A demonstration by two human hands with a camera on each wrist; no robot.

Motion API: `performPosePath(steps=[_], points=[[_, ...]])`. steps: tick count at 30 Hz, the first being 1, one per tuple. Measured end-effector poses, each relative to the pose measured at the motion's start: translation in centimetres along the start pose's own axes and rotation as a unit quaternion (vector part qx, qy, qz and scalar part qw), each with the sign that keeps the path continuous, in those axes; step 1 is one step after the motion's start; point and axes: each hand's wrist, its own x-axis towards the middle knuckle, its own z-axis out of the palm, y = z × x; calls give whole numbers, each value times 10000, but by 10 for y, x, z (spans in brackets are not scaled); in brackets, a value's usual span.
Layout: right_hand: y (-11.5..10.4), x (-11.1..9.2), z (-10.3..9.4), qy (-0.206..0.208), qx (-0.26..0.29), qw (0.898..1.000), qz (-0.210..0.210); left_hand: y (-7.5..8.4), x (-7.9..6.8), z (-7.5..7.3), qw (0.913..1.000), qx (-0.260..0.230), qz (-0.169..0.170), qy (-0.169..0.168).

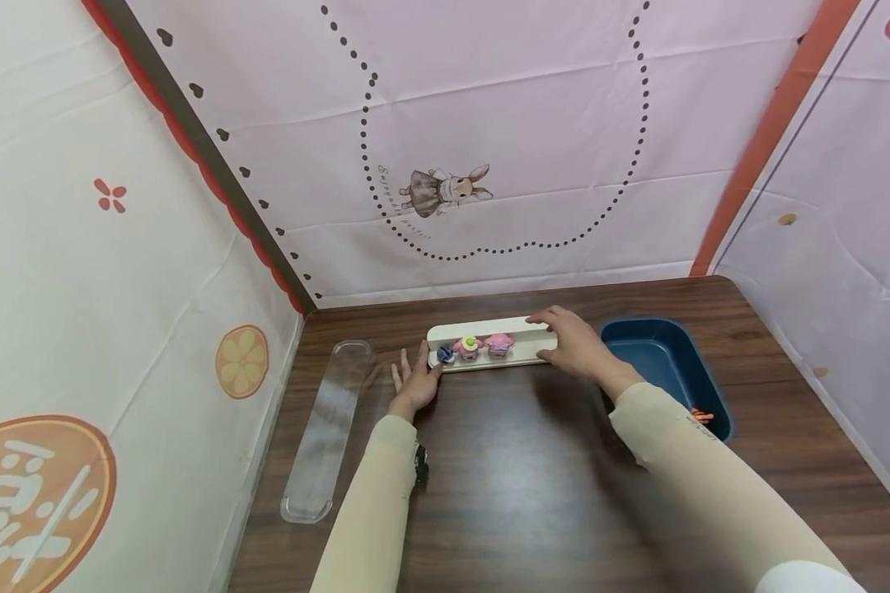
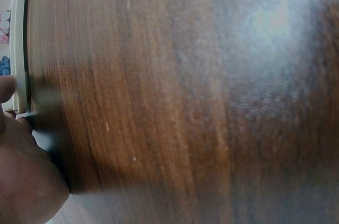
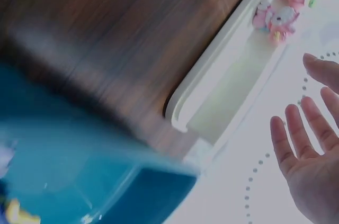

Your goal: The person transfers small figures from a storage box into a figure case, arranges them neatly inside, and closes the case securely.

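A long white box lies near the back of the table. Three small figurines stand in its left part: a blue one, a pink one with a yellow-green top and a pink one. At the box's left end, my left hand grips the corner, thumb over the near rim and index finger along the end. My right hand is at the other end, fingers spread. In the right wrist view, this hand shows its palm and extended fingers, holding nothing.
To the left lies a long clear plastic cover. On the right stands a dark blue bin, partly behind my right forearm, with an orange striped item inside. Printed cloth walls enclose the table's back and sides.
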Motion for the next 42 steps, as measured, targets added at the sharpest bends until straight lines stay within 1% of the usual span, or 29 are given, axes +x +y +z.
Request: performPosePath(steps=[4, 7, 13, 16, 19, 23, 26, 30, 33, 35, 38, 41, 42], points=[[6, -19, -15, 106, -81, 9998, 129, 0, -1, 0, 9998, 199, -8, -32], [13, -34, -22, 186, -89, 9995, 232, -1, -1, 0, 9996, 262, -8, -81], [29, -63, -36, 206, 18, 9985, 516, -5, 5, 1, 9998, 103, -33, -135], [36, -77, -45, 174, -7, 9977, 648, -6, 7, 2, 9998, 105, -57, -155], [42, -90, -53, 169, -23, 9972, 731, -5, 6, 1, 9999, 24, 15, -118], [49, -106, -62, 113, -63, 9963, 846, -7, 8, 2, 9999, 36, 82, -108], [55, -118, -66, -49, -129, 9952, 965, -5, 6, 2, 9997, 177, 39, -139], [59, -129, -68, -424, -255, 9919, 1173, -2, 0, -3, 9996, 232, -31, -125], [62, -136, -69, -747, -415, 9861, 1423, -2, 1, -2, 9996, 195, -9, -179], [63, -142, -69, -963, -522, 9809, 1607, -4, 4, 1, 9997, 94, 60, -205], [63, -148, -68, -1267, -627, 9727, 1841, -3, 4, 0, 9997, 120, 48, -207], [63, -150, -65, -1415, -740, 9682, 1924, -7, 8, 1, 9996, 177, -25, -236], [63, -150, -63, -1438, -766, 9674, 1938, -6, 8, 0, 9993, 257, -93, -256]])
